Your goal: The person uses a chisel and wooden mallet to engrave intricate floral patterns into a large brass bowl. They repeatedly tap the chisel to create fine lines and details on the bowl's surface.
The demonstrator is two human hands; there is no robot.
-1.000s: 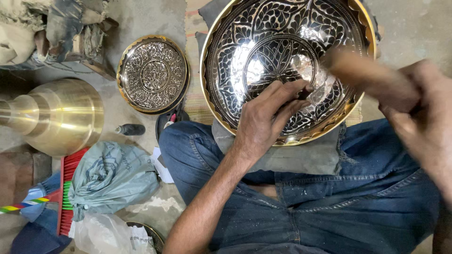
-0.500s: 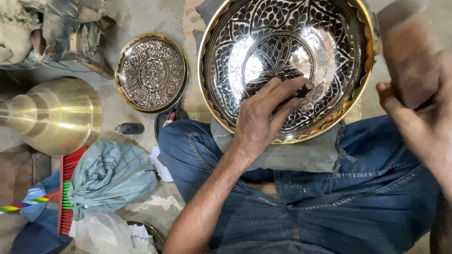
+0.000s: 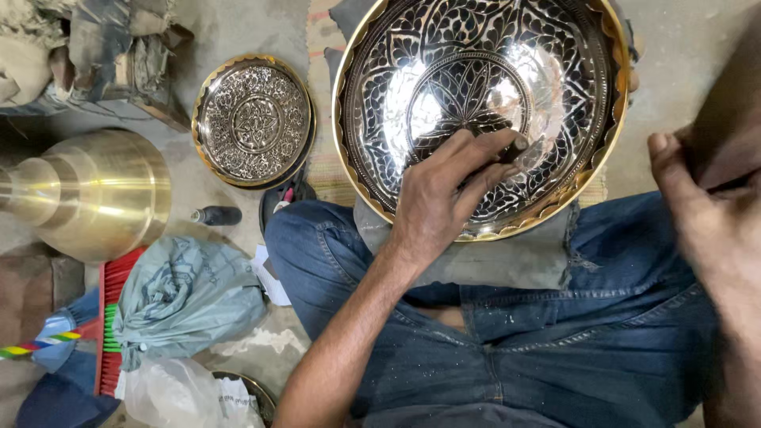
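Note:
A large round metal bowl (image 3: pixel 444 47) with a gold rim and black-and-silver floral engraving rests tilted on a grey cloth pad (image 3: pixel 507 260) on my lap. My left hand (image 3: pixel 440 202) lies inside the bowl, its fingers pinched on a small dark punch (image 3: pixel 517 147) whose tip touches the engraved surface near the centre. My right hand (image 3: pixel 701 230) is raised at the right edge, close to the camera and away from the bowl. It grips a brown wooden mallet (image 3: pixel 733 119), which is blurred and partly out of frame.
A smaller engraved plate (image 3: pixel 254 119) lies on the floor to the left of the bowl. A brass vessel (image 3: pixel 95 194) lies further left, with a small dark bottle (image 3: pixel 218 215) beside it. A grey-green bag (image 3: pixel 178 297), a red broom (image 3: pixel 111 317) and a clear plastic bag (image 3: pixel 170 392) crowd the lower left.
My right hand has lifted the wooden mallet from over the bowl up and to the right, towards the camera. My left hand and the punch have stayed in place.

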